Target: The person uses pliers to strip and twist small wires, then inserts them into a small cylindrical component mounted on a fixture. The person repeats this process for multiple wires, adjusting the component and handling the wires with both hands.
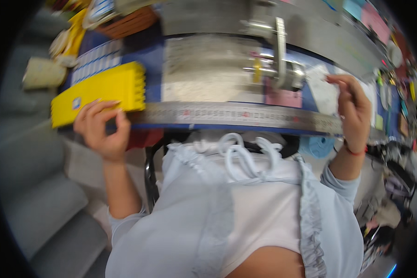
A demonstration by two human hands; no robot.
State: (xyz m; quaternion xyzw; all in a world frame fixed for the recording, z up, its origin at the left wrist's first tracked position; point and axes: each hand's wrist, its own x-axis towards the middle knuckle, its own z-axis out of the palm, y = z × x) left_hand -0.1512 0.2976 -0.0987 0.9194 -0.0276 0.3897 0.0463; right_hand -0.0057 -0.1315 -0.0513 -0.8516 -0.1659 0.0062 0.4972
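Note:
My left hand (104, 130), its fingers curled, is over the lower edge of a bright yellow block or folded piece (100, 90) with a notched right end; whether it grips it is unclear. My right hand (354, 107) is raised at the right with bent fingers, near a white sheet (321, 87), and holds nothing visible. A long steel ruler (222, 114) runs along the near table edge between my hands. Behind it stands a machine with a pale metal bed (208, 69) and a round metal presser part (280, 52). The view is blurred.
A brown basket (128, 22) stands at the upper left, above a blue-and-white striped sheet (99, 60). A beige roll (43, 73) lies at the far left. A blue spool (318, 146) sits below the table edge. Scattered small tools and papers lie at the far right.

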